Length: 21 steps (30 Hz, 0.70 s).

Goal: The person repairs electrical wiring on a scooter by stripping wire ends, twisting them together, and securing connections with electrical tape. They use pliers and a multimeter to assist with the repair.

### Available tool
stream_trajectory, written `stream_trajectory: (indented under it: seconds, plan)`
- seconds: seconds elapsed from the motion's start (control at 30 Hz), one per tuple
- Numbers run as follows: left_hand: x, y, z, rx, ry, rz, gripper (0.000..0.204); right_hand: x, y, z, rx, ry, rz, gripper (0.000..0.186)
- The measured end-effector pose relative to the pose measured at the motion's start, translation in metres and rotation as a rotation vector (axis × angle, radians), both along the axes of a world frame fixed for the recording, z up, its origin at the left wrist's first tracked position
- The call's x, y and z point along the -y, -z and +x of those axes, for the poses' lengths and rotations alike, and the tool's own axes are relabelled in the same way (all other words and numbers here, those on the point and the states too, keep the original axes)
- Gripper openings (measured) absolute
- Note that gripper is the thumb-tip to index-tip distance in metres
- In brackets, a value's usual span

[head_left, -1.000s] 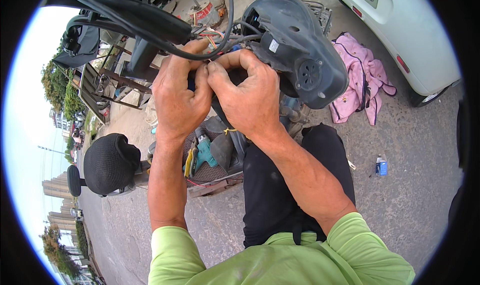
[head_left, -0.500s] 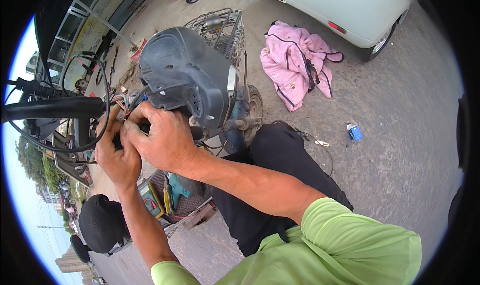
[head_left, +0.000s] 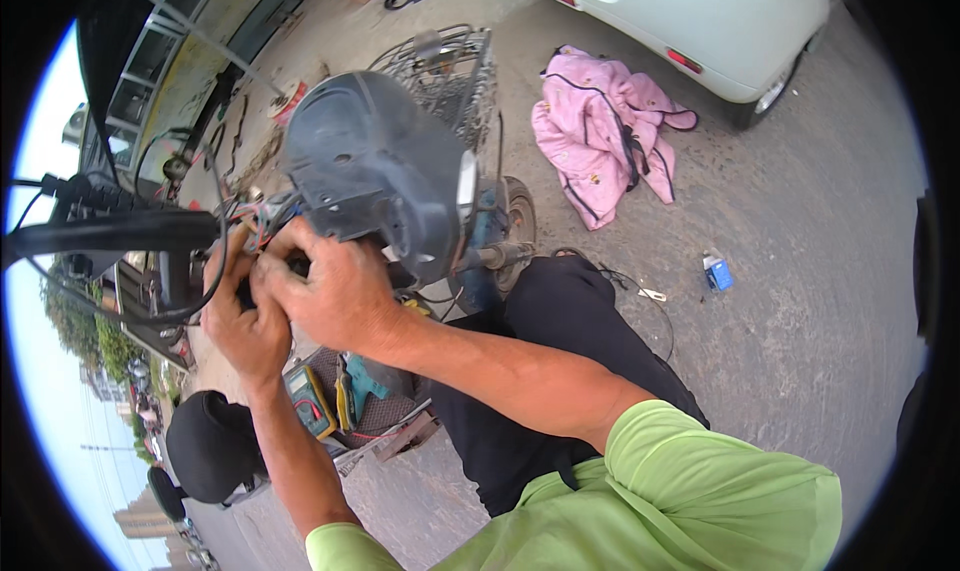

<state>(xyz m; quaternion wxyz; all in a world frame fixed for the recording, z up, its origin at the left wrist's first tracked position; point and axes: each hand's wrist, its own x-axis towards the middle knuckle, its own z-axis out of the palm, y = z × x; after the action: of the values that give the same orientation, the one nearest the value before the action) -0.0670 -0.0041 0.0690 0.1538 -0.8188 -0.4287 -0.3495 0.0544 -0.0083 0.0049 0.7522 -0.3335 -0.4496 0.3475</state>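
Observation:
Fingertips together, my left hand (head_left: 245,321) and my right hand (head_left: 335,286) are both closed at a bundle of thin coloured wires (head_left: 262,219). The wires run into my fingers; their ends are hidden there. Just beyond my right hand is the dark grey plastic front cover (head_left: 370,161) of a scooter or electric bike, tilted in my view. A black handlebar grip (head_left: 130,233) and a looping black cable pass left of my left hand.
Below my hands a multimeter (head_left: 308,401) and a teal-handled tool (head_left: 365,376) lie on a footboard. Nearby is a black seat (head_left: 210,446). A wire basket (head_left: 445,76), pink quilted cover (head_left: 605,136), white car (head_left: 690,21) and small blue box (head_left: 717,273) are farther off.
The whole view has shifted slightly, moving the scene a little right and down. Both hands stay closed together at the wires, with little change in their pose.

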Motion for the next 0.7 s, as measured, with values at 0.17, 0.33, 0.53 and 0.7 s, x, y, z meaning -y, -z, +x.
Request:
stream_trajectory:
  seconds: [0.17,0.33,0.53,0.7]
  plan:
    - [-0.009,0.000,0.011,0.031,0.074,-0.024,0.037,-0.005,0.000,0.008,-0.015,-0.016,-0.027,0.014]
    - [-0.002,-0.006,0.008,0.001,0.050,0.013,0.035,-0.005,-0.001,0.000,-0.095,-0.029,0.055,0.015]
    - [0.001,-0.003,0.008,0.054,0.072,0.025,0.037,0.002,-0.004,0.000,-0.155,-0.128,-0.021,0.014]
    - [-0.004,-0.004,0.007,0.007,0.118,0.057,0.038,0.003,-0.002,0.003,-0.195,-0.131,-0.025,0.013]
